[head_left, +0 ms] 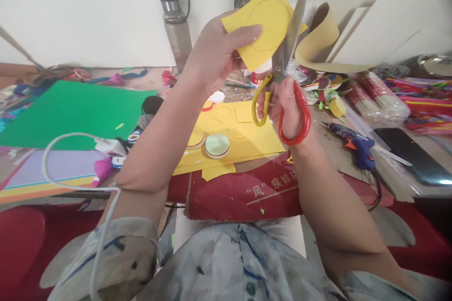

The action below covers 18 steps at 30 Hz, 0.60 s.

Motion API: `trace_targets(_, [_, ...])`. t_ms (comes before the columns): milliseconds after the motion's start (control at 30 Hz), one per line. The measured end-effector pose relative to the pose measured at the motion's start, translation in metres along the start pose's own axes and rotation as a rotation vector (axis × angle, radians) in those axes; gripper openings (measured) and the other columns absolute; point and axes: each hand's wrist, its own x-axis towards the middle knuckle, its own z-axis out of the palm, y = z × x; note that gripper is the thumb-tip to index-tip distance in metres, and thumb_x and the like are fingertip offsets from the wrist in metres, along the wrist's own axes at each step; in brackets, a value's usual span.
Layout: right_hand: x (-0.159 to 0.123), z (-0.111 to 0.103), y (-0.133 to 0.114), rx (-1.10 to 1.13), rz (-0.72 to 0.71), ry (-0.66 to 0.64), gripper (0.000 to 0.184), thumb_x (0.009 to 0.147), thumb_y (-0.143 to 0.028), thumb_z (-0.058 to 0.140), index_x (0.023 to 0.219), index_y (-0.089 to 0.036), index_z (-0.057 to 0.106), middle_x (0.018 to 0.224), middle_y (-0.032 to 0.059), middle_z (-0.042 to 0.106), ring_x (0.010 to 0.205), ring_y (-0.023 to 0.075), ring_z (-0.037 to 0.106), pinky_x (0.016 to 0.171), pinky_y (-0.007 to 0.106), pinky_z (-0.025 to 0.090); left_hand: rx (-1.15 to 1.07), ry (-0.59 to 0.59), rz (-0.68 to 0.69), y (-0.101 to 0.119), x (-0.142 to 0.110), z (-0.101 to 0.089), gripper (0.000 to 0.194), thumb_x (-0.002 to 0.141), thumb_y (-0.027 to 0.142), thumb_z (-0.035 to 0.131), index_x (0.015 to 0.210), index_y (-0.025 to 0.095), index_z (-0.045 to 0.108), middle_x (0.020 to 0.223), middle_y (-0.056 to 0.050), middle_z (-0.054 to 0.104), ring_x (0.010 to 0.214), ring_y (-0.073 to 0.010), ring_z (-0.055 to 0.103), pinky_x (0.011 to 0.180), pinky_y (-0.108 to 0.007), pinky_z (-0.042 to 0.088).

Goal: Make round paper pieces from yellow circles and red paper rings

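Observation:
My left hand [226,44] pinches a piece of yellow paper [270,19] between thumb and fingers, raised above the table. A circle outline is drawn on that piece. With fingers through the red and yellow loops, my right hand [282,103] grips the scissors [294,23]. Their blades are parted and point up along the right edge of the paper, part of which shows beyond them. Under my hands lie yellow sheets [257,143] with more drawn circles. A round pale-green-topped disc [217,145] rests on these sheets, with another round piece partly hidden by my left forearm.
On the left are a green sheet [77,113], stacked coloured sheets [52,169] and a white cable [49,160]. A bottle [176,28] stands behind my left arm. To the right lie a blue glue gun [356,143], a phone [416,155] and wrapped bundles [376,96].

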Motion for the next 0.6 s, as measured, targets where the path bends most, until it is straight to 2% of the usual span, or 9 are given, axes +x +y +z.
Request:
trace_targets(133, [0.003, -0.007, -0.006, 0.086, 0.049, 0.038, 0.071, 0.086, -0.095, 0.051, 0.11, -0.03, 0.066, 0.092, 0.008, 0.069, 0.084, 0.0288, 0.07, 0.058, 0.04, 0.051, -0.003, 0.061, 0.006, -0.008, 0.001, 0.01, 0.014, 0.094, 0.009, 0.067, 0.085, 0.019, 0.072, 0.082, 0.0, 0.071, 0.075, -0.0142, 0.067, 0.061, -0.028, 0.049])
trace_targets(267, [0.007, -0.012, -0.01, 0.095, 0.039, 0.034, 0.069, 0.082, -0.097, 0.053, 0.096, -0.031, 0.065, 0.086, 0.0081, 0.068, 0.081, 0.0308, 0.068, 0.059, 0.045, 0.053, 0.013, 0.052, 0.012, -0.014, 0.001, 0.018, 0.018, 0.098, 0.009, 0.066, 0.083, 0.019, 0.07, 0.074, 0.0, 0.068, 0.066, -0.0124, 0.062, 0.055, -0.027, 0.042])
trace_targets(433, [0.007, -0.01, -0.01, 0.103, 0.042, 0.041, 0.071, 0.08, -0.1, 0.051, 0.086, -0.03, 0.06, 0.085, 0.0092, 0.067, 0.09, 0.0333, 0.069, 0.065, 0.047, 0.055, 0.003, 0.02, -0.021, -0.011, -0.002, 0.021, 0.015, 0.099, 0.006, 0.062, 0.088, 0.015, 0.066, 0.073, 0.001, 0.064, 0.074, -0.0132, 0.068, 0.062, -0.025, 0.049])
trace_targets(600, [0.009, -0.009, -0.005, 0.083, 0.031, 0.027, 0.069, 0.082, -0.099, 0.05, 0.095, -0.032, 0.057, 0.088, 0.0077, 0.068, 0.097, 0.0311, 0.068, 0.069, 0.044, 0.053, 0.029, 0.014, -0.015, -0.012, 0.001, 0.018, 0.014, 0.097, 0.012, 0.067, 0.084, 0.018, 0.069, 0.075, 0.001, 0.065, 0.071, -0.014, 0.067, 0.068, -0.028, 0.053])
